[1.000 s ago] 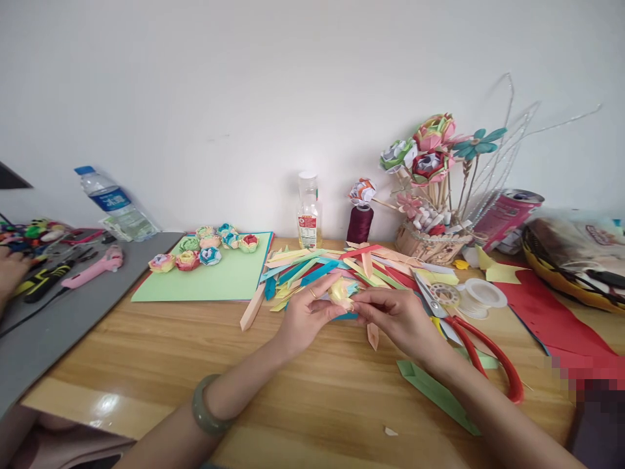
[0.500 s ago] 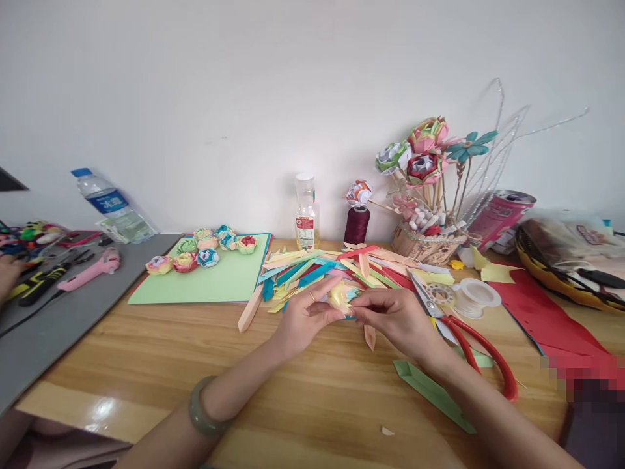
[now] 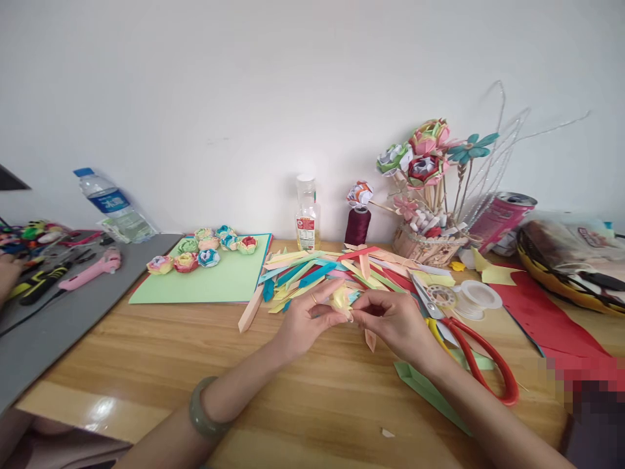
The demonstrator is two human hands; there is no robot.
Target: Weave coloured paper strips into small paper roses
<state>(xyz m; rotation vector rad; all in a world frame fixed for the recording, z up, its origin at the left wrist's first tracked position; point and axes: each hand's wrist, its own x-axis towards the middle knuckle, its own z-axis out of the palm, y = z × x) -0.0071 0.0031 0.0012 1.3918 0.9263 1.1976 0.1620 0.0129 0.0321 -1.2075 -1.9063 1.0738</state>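
Observation:
A small pale yellow paper flower (image 3: pixel 340 299) is pinched between the fingertips of my left hand (image 3: pixel 305 322), which wears a ring. My right hand (image 3: pixel 393 322) is closed at the flower's right side, its thumb and forefinger pressed together at the edge; what they pinch is too small to make out. Both hands are above the near edge of a pile of folded paper strips (image 3: pixel 312 273) in many colours. Red-handled scissors (image 3: pixel 481 352) lie right of my right hand, and a green folded strip (image 3: pixel 430 394) lies under my right forearm.
Several paper flowers (image 3: pixel 185 262) rest on green paper (image 3: pixel 229 280) at the left. Behind stand a clear bottle (image 3: pixel 306 215), purple thread (image 3: pixel 357 225) and a flower basket (image 3: pixel 427 246). A pink glue gun (image 3: pixel 92 270) and another person's hand (image 3: pixel 8 273) are far left.
My right fingertips have shifted slightly at the flower's edge. The yellow flower is still in my left fingers, turned a little. The whole view has moved very slightly.

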